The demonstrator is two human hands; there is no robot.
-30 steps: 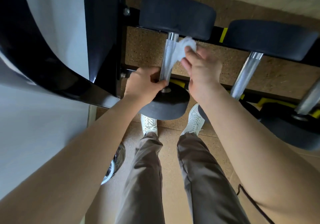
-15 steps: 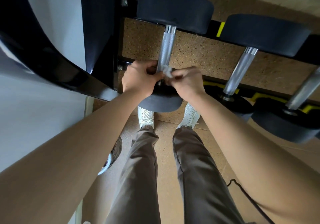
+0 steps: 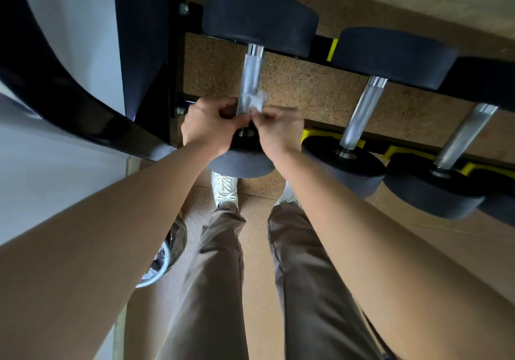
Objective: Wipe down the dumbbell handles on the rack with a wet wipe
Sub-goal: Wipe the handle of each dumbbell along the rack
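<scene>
Left grip [image 3: 207, 125] round dumbbell handle [image 3: 250, 78], right grip [image 3: 278, 128] — pinching wipe [image 3: 257, 101]

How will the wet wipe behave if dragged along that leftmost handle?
Probably floppy: the wet wipe sits crumpled where the right hand pinches it. It may drag or snag rather than glide, since the handle looks knurled.

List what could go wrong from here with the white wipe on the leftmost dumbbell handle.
1. The crumpled white wet wipe is bunched small against the knurled chrome handle of the leftmost dumbbell, so the upper stretch may get missed.
2. The left hand grips the handle's low end while the right hand pinches the wipe; a hard tug might shift the black round dumbbell head that hangs above the white sneakers.
</scene>
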